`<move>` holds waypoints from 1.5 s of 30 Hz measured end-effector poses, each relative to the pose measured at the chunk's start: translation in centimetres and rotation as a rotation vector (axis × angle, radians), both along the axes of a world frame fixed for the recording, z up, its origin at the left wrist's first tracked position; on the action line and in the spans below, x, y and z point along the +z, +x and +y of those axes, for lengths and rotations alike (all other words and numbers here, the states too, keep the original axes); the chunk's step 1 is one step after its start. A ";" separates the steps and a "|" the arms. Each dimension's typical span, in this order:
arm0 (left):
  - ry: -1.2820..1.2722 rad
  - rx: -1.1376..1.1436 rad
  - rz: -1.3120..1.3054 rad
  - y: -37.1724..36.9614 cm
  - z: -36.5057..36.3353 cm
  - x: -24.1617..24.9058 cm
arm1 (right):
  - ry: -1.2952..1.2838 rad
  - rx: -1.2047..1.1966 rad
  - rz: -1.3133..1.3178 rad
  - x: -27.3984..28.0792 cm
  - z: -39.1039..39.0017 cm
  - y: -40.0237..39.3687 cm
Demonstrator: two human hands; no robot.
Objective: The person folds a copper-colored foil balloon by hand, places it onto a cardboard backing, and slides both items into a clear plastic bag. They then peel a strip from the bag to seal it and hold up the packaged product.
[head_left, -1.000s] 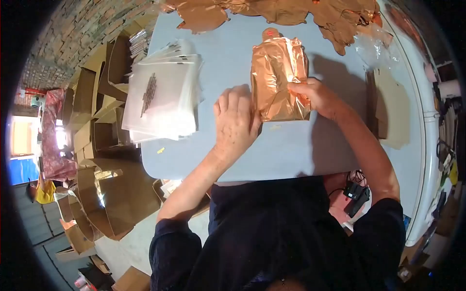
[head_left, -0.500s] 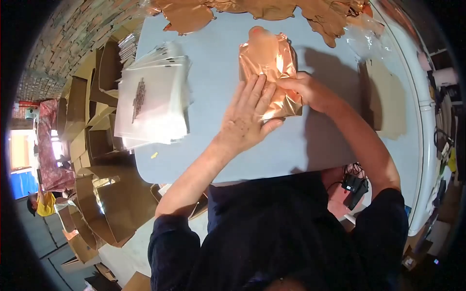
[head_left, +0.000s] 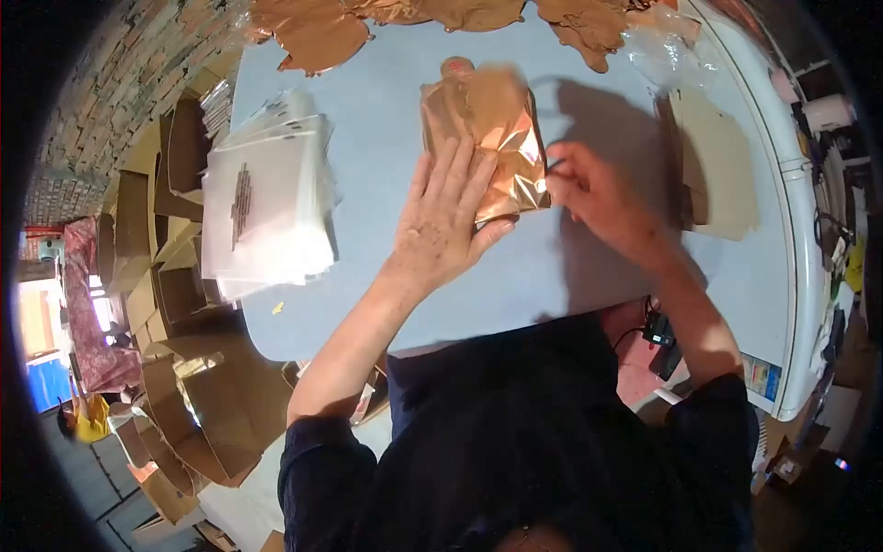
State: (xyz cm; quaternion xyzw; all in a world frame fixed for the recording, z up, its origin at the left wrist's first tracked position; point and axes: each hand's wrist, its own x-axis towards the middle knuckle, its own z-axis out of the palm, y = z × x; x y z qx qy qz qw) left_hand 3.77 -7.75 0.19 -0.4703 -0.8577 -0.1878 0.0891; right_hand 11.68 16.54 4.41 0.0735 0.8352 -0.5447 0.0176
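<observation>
A folded, shiny copper-coloured foil piece (head_left: 510,138), perhaps a foil balloon, lies flat on the table with a rounded tab at its far end. My left hand (head_left: 441,207) rests flat on its near left part, fingers stretched out. Just off the foil's right edge is my right hand (head_left: 593,193), its fingers curled together. Something thin and dark shows at those fingertips, too small to name. Left of the foil lies a stack of clear plastic bags (head_left: 271,207) with printed text.
Several flat copper-coloured foil pieces (head_left: 322,41) cover the table's (head_left: 368,120) far edge, beside crumpled clear plastic (head_left: 671,55). Beige cardboard sheets (head_left: 722,170) lie at the right. Open cardboard boxes (head_left: 221,405) crowd the left side. Behind them is a person in yellow (head_left: 92,419).
My right hand has left the foil's right edge and moved slightly right and nearer to me, fingers now closed. My left hand stays flat on the foil. The whole view has shifted a little.
</observation>
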 end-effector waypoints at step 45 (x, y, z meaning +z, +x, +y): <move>-0.073 -0.141 0.012 -1.9 2.5 0.3 | 0.384 -0.153 0.314 -2.2 0.8 -2.8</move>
